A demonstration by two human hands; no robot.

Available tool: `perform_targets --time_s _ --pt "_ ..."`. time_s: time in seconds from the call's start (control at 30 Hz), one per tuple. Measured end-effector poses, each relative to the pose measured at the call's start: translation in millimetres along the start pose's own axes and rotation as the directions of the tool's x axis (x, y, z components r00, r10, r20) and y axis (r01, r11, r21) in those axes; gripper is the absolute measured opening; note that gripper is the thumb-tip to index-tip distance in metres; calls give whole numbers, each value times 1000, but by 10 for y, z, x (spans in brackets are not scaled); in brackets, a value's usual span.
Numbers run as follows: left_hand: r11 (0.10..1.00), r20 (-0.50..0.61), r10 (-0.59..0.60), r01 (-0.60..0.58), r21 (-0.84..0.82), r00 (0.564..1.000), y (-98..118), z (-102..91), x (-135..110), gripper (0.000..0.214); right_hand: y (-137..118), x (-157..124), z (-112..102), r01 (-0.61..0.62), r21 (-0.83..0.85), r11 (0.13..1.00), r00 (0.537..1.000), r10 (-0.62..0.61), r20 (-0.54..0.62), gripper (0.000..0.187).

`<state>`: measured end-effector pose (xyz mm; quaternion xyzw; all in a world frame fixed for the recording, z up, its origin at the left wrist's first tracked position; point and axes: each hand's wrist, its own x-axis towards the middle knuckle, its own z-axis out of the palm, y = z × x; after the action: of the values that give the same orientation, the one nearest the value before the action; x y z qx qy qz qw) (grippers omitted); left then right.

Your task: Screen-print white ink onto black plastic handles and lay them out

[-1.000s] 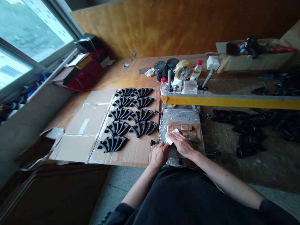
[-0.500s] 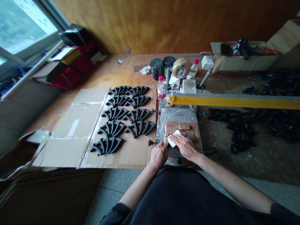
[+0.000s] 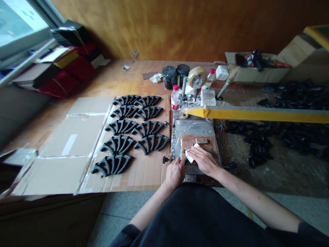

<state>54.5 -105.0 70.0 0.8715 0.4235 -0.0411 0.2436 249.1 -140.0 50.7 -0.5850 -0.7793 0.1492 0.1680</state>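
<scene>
Left hand (image 3: 175,172): palm down, knuckles up, fingers curled downward at the tips in a loose clasp.
Right hand (image 3: 205,160): palm down and flat, fingers stretched forward and leftward, close together (fingertips partly hidden, so the thumb cannot be made out).
Hands together: side by side, just beside one another, the right a little farther forward than the left.
Left forearm (image 3: 154,206): bare, running up and rightward from the lower middle of the view, wrist straight.
Right forearm (image 3: 253,202): bare, coming in from the lower right, slanting up and leftward, wrist slightly bent.
Sleeves (image 3: 307,231): dark, ending near both elbows.
</scene>
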Motion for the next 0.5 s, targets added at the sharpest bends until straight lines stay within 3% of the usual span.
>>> perform_targets --time_s 0.13,0.23,0.33,0.5 --pt "1000 -10 12 -12 -2 1000 -48 24 8 16 54 274 -150 -146 7 989 987 146 -65 45" --pt "999 -54 30 -32 -33 998 -105 56 8 19 121 396 -287 -347 187 919 920 372 -124 43" --pt "996 -86 31 -39 -86 996 -174 67 5 18 148 329 -365 -447 383 808 845 522 -115 41" --pt "981 -151 62 -88 -171 987 -254 32 6 17 65 109 -307 -481 503 718 804 590 -75 40"
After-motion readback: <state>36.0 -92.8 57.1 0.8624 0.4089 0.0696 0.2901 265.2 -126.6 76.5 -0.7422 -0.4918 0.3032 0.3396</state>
